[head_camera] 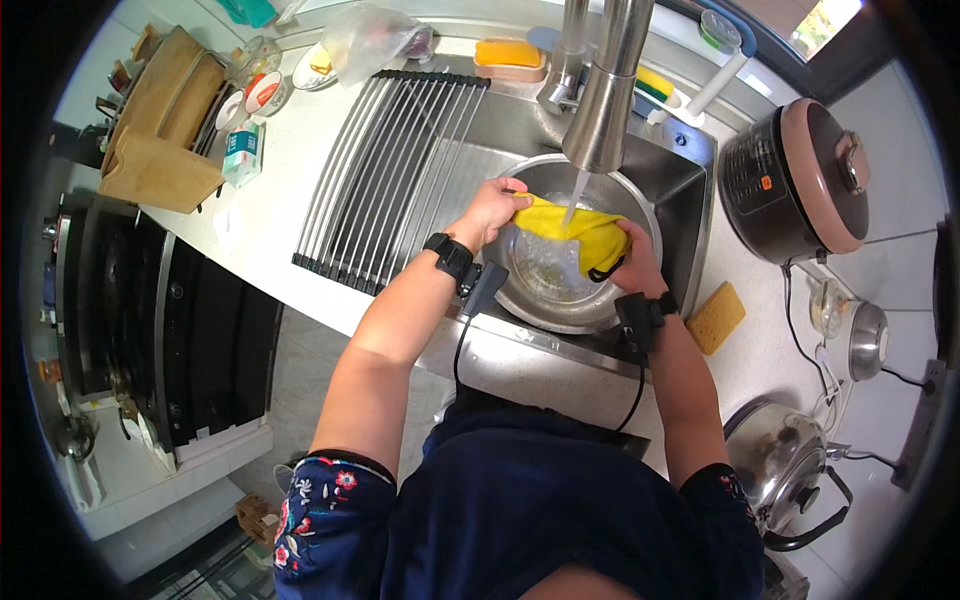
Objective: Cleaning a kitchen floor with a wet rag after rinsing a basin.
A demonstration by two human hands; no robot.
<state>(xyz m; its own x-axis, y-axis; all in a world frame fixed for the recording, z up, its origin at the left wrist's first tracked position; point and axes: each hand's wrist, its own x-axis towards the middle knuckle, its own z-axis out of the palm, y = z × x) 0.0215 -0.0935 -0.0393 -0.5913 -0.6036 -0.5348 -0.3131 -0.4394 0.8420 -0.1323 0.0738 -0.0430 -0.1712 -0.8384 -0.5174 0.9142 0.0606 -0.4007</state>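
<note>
A yellow cloth [559, 220] with a dark edge is stretched between my hands over a round metal basin [493, 289] in the sink. My left hand [495, 206] pinches its left end; my right hand [640, 259] grips the bunched right end. Water runs from the steel faucet [600, 124] onto the middle of the cloth. Some water lies in the basin below. Both wrists wear black straps with small devices and cables.
A roll-up drying rack [390, 180] spans the sink's left side. On the right counter are a yellow sponge [716, 318], a rice cooker [795, 180] and a metal kettle [780, 465]. Cutting boards [161, 169], bowls [264, 94] and a carton [242, 154] stand at the left.
</note>
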